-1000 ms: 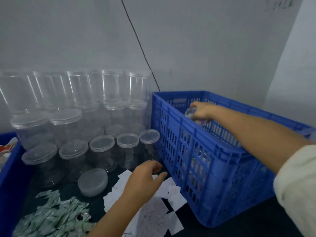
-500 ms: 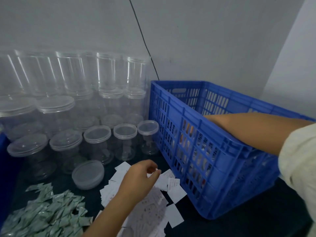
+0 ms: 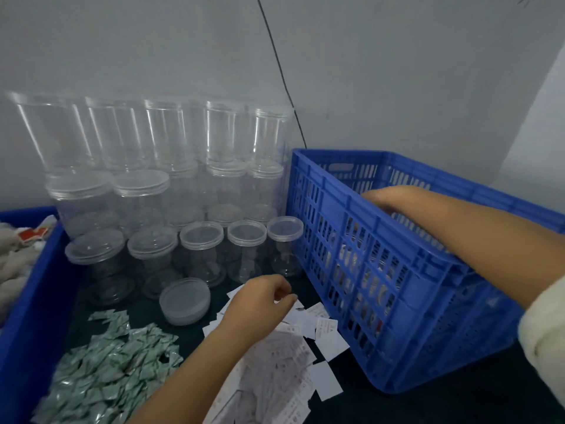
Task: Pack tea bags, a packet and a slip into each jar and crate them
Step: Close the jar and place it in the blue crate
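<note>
Right hand [image 3: 385, 199] inside crate [image 3: 379, 237]

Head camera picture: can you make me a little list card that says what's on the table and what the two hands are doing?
Crate: blue crate on the right, jars showing through its slats
Empty jars: clear jars with lids, stacked by the wall
Loose lid: one lid lying on the table
Packets: green packets in a heap, front left
Slips: white paper slips scattered beside the crate
Left hand: left hand over the slips, fingers curled, nothing seen in it
Right hand: right hand reaching over the crate rim, fingers hidden inside
Far left: blue bin holding pale pouches
</note>
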Tool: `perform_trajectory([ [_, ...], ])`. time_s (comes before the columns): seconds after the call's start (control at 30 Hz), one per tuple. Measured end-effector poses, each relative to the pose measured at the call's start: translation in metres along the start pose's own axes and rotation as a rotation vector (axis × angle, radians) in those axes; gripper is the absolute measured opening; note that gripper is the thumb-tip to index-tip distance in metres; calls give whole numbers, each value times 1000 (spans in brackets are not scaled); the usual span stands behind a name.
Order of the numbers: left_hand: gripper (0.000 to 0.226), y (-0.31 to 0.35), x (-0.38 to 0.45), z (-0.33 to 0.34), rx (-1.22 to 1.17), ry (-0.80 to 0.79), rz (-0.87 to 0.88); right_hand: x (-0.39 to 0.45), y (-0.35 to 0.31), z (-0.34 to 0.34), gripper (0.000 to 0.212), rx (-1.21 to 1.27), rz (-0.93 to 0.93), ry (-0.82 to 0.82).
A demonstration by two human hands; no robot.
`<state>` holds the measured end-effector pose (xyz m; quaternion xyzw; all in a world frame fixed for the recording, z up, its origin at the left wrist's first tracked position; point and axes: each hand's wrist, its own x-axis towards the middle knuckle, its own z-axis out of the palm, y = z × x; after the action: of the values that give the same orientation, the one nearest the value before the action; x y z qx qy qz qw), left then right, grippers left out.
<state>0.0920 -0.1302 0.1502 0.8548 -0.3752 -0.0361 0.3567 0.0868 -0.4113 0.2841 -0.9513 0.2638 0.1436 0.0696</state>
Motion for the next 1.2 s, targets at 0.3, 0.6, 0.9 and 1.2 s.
perform_trajectory([
  [0.3,17,8,-15,-90,176,59,-1,-94,-85,-83,22,71,-224,576],
  [0.6,17,-54,-82,-142,194,183,-166,-79,-271,-20,30,444,-700,586],
  [0.9,16,-87,-95,-137,41,306,-221,-19,-354,30,102,262,-567,404],
  [1.2,23,-88,-92,-137,55,372,-169,-18,-347,27,87,384,-517,451],
])
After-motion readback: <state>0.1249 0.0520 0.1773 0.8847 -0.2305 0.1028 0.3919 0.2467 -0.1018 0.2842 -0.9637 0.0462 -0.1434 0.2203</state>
